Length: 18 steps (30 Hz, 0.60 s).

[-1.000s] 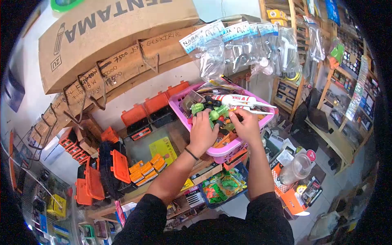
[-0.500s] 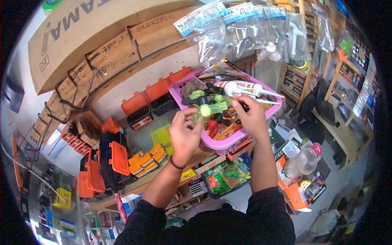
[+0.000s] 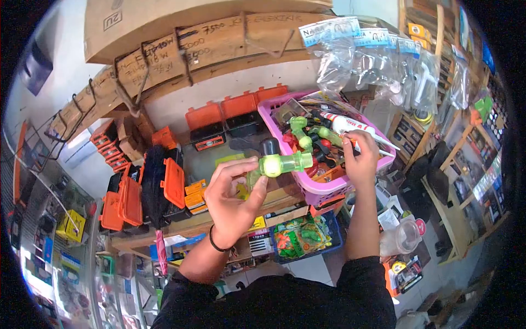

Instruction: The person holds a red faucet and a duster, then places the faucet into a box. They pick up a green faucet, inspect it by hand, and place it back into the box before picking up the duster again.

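Observation:
Raised above the workbench, my left hand (image 3: 233, 200) pinches a translucent green plastic water tap (image 3: 287, 163) with a black top. Its threaded end points right. Over the pink basket (image 3: 315, 185), the fingers of my right hand (image 3: 361, 162) close on the end of another green tap (image 3: 327, 133), partly hidden by the fingertips. A further green tap (image 3: 299, 129) lies close by, above the basket's contents. White sealant tubes (image 3: 353, 126) lean across the basket just behind my right hand, among red and black small parts.
Orange-lidded toolboxes (image 3: 204, 117) stand open at the back of the bench. Yellow-orange small boxes (image 3: 195, 194) sit left of my left hand. Bagged fittings (image 3: 334, 60) hang above the basket. Below is a dark blue crate (image 3: 335, 241) of green packets.
My left hand has brought its tap nearer to me, away from the basket. My right hand stays by the basket, now farther from the left. The view has shifted left.

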Available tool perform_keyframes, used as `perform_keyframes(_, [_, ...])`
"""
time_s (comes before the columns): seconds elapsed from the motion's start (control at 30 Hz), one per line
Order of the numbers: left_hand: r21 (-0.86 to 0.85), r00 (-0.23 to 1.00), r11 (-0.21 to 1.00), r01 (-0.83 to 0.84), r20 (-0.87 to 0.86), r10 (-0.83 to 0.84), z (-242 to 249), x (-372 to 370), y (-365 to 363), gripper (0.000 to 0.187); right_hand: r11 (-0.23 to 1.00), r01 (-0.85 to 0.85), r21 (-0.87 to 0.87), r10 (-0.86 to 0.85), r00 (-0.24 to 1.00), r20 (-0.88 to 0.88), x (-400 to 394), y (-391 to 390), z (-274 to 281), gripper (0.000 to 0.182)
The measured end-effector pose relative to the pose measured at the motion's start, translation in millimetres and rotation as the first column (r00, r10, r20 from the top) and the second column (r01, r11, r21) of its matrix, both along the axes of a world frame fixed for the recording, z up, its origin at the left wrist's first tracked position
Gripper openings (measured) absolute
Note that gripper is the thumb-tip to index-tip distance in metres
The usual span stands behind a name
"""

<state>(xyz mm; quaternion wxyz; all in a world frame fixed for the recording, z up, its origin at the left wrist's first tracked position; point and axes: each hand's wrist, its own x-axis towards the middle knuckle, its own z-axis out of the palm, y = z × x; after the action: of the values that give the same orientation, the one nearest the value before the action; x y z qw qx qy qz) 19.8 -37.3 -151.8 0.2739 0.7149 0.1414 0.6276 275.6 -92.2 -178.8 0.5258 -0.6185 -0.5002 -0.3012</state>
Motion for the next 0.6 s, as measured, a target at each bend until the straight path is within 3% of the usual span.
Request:
perform_keyframes(0.07, [-0.066,0.994,0.994,0.091,0.060,-0.087,2.3,-7.6,-6.2,0.025,1.000,-0.020,0.005,0.019,0.999,0.032,-18.9,-4.8,3.9,0.008])
perform_keyframes(0.13, [-0.122,0.977,0.975,0.185,0.128,-0.169,3.0,-13.0,-7.3,0.025,0.929,-0.367,0.056,0.370,0.925,-0.083,-52.5,-11.7,13.0,0.013])
perform_keyframes(0.2, [-0.243,0.938,0.915,0.321,0.212,-0.273,0.8,-21.1,-7.5,0.026,0.769,-0.633,0.091,0.639,0.758,-0.126,-81.1,-19.6,19.1,0.022])
perform_keyframes(0.27, [-0.316,0.926,0.877,0.363,0.229,-0.300,4.2,-28.6,-10.6,0.029,0.672,-0.730,0.122,0.741,0.661,-0.121,-110.2,-24.8,31.4,0.032])
perform_keyframes(0.33, [-0.401,0.871,0.778,0.483,0.311,-0.381,3.2,-35.1,-10.2,0.029,0.695,-0.718,0.051,0.719,0.690,-0.081,-121.0,-24.0,34.5,0.039])
perform_keyframes(0.47, [-0.516,0.850,0.676,0.526,0.336,-0.405,8.7,-48.0,-18.2,0.026,0.569,-0.817,0.091,0.815,0.545,-0.198,-133.2,-15.6,34.0,0.040])
perform_keyframes(0.6, [-0.489,0.845,0.692,0.531,0.371,-0.387,2.6,-54.0,-16.5,0.025,0.506,-0.852,0.136,0.842,0.454,-0.291,-141.5,-11.3,29.0,0.040])
